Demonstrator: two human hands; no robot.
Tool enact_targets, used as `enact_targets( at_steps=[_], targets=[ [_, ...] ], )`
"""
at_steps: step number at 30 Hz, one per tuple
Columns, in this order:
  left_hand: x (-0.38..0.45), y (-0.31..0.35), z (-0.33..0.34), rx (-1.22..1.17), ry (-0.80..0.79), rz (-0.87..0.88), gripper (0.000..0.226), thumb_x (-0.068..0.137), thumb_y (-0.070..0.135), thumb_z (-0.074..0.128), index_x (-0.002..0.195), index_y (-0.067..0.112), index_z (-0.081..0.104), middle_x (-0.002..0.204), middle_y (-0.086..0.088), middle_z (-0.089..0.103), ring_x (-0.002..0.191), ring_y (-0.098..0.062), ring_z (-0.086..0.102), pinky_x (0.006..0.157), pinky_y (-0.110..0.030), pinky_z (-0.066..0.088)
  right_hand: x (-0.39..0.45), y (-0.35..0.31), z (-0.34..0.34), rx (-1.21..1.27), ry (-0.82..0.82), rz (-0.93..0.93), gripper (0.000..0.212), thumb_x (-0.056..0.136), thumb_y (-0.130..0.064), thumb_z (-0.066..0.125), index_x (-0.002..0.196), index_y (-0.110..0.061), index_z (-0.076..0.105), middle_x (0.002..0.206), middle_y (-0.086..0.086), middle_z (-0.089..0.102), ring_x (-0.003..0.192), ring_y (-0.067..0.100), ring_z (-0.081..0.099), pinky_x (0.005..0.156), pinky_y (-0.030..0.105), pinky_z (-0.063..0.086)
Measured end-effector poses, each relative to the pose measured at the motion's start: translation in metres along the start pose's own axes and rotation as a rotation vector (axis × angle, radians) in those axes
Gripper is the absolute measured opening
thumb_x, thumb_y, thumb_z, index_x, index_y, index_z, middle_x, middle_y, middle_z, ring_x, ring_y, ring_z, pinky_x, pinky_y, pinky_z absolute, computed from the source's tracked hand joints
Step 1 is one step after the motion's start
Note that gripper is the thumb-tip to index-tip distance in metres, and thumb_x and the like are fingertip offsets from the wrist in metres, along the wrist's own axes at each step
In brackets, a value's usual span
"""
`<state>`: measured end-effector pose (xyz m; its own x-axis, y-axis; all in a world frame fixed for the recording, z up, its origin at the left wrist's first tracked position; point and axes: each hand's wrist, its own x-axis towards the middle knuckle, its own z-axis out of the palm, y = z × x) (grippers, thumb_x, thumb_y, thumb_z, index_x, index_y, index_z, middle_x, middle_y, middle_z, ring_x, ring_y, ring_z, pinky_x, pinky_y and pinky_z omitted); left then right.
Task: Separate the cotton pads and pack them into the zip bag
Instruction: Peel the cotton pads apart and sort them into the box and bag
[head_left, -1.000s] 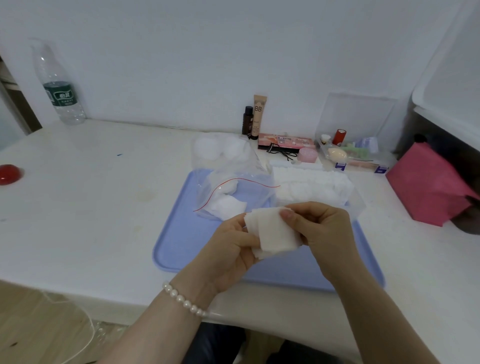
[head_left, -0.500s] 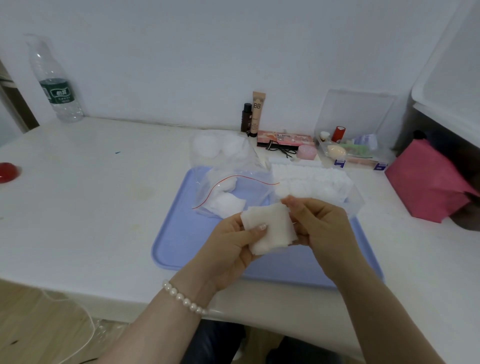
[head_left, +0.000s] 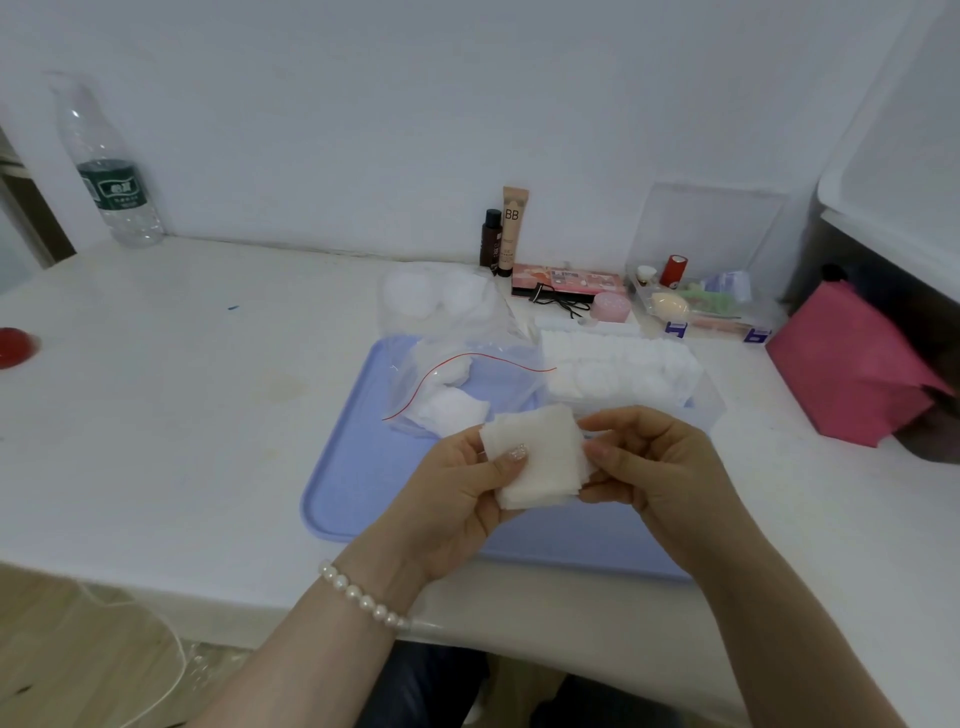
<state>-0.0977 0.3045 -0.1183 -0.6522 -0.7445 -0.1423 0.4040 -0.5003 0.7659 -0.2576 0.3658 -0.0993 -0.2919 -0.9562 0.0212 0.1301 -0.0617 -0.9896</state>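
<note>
Blue tray – one, on white table.
Zip bag – one, red seal line, few pads already inside, lies at 11 o'clock from grip, nearer left hand.
Cotton pad stack – one, pad count unreadable, held above tray; left thumb pinches its face.
Right hand – fingers nip stack's 3 o'clock edge, likely peeling a layer.

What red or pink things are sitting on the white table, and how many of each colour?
Red: 2, the round red object at the left edge and the small red container in the clear box.
Pink: 3, the round pink jar, the flat pink palette and the pink bag.
Total: 5
</note>
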Motion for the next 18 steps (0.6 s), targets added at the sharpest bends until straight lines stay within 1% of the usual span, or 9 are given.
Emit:
enact_targets(
  at_steps=[2,4,6,9,11,13,14,16,18],
  targets=[
    [-0.0002,-0.0002,-0.0004,-0.006,-0.002,-0.006,0.021,0.089,-0.004,0.045,0.102,0.002,0.061,0.090,-0.008,0.073,0.080,-0.019,0.071,0.069,-0.028,0.059,0.0001,-0.0003,0.0018,-0.094,0.025,-0.039,0.023,0.082,0.013,0.055,0.083,-0.007,0.067,0.064,0.008,0.061,0.049,0.018,0.060,0.047,0.027,0.054],
    [0.0001,-0.0013,-0.0009,-0.006,-0.001,-0.009,0.020,0.088,-0.005,0.046,0.101,0.001,0.061,0.090,-0.009,0.073,0.080,-0.019,0.071,0.070,-0.029,0.059,-0.0005,-0.0017,0.0051,-0.196,0.047,-0.079,0.024,0.086,0.012,0.052,0.085,-0.008,0.065,0.065,0.003,0.058,0.047,0.016,0.059,0.048,0.030,0.056],
    [0.0008,-0.0024,-0.0015,-0.001,0.002,-0.012,0.021,0.088,-0.006,0.046,0.101,0.001,0.061,0.090,-0.010,0.073,0.081,-0.020,0.071,0.071,-0.030,0.059,-0.0012,-0.0038,0.0083,-0.269,0.055,-0.104,0.025,0.088,0.011,0.050,0.085,-0.010,0.063,0.069,0.003,0.055,0.046,0.017,0.059,0.048,0.032,0.056],
    [0.0020,-0.0034,-0.0027,0.002,0.001,-0.017,0.023,0.086,-0.005,0.049,0.106,0.000,0.060,0.095,-0.010,0.073,0.085,-0.021,0.071,0.073,-0.031,0.059,-0.0002,-0.0046,0.0096,-0.293,0.087,-0.108,0.025,0.091,0.010,0.044,0.084,-0.010,0.058,0.076,0.006,0.052,0.044,0.016,0.057,0.046,0.031,0.055],
    [0.0019,-0.0041,-0.0037,0.003,0.013,-0.022,0.022,0.088,-0.005,0.048,0.105,0.001,0.060,0.093,-0.008,0.073,0.083,-0.019,0.071,0.071,-0.029,0.059,0.0010,-0.0054,0.0079,-0.278,0.128,-0.109,0.025,0.093,0.009,0.041,0.084,-0.009,0.056,0.080,0.010,0.051,0.045,0.017,0.058,0.046,0.033,0.055],
    [0.0021,-0.0050,-0.0054,0.001,0.039,-0.022,0.020,0.090,-0.005,0.046,0.103,0.002,0.060,0.094,-0.009,0.073,0.083,-0.019,0.071,0.071,-0.030,0.059,0.0019,-0.0063,0.0051,-0.243,0.190,-0.119,0.026,0.094,0.008,0.038,0.083,-0.008,0.055,0.085,0.009,0.054,0.047,0.019,0.060,0.048,0.035,0.056],
    [0.0031,-0.0054,-0.0067,0.003,0.056,-0.019,0.020,0.090,-0.004,0.046,0.104,0.002,0.060,0.099,-0.011,0.071,0.088,-0.022,0.070,0.073,-0.031,0.058,0.0019,-0.0071,0.0034,-0.221,0.230,-0.137,0.028,0.095,0.008,0.037,0.081,-0.008,0.056,0.084,0.006,0.056,0.048,0.019,0.061,0.050,0.033,0.057],
    [0.0058,-0.0062,-0.0091,0.006,0.115,-0.012,0.024,0.092,-0.001,0.046,0.113,0.000,0.057,0.115,-0.020,0.065,0.101,-0.030,0.064,0.076,-0.034,0.056,0.0009,-0.0085,0.0014,-0.192,0.287,-0.197,0.032,0.094,0.008,0.039,0.079,-0.009,0.061,0.080,-0.002,0.061,0.056,0.019,0.065,0.053,0.028,0.057],
    [0.0079,-0.0065,-0.0098,-0.006,0.165,-0.018,0.030,0.094,0.000,0.045,0.123,-0.003,0.052,0.122,-0.024,0.060,0.105,-0.034,0.061,0.076,-0.036,0.056,-0.0013,-0.0090,0.0024,-0.162,0.283,-0.258,0.040,0.093,0.010,0.040,0.077,-0.013,0.068,0.075,-0.007,0.068,0.066,0.014,0.067,0.060,0.024,0.057]
  ],
)
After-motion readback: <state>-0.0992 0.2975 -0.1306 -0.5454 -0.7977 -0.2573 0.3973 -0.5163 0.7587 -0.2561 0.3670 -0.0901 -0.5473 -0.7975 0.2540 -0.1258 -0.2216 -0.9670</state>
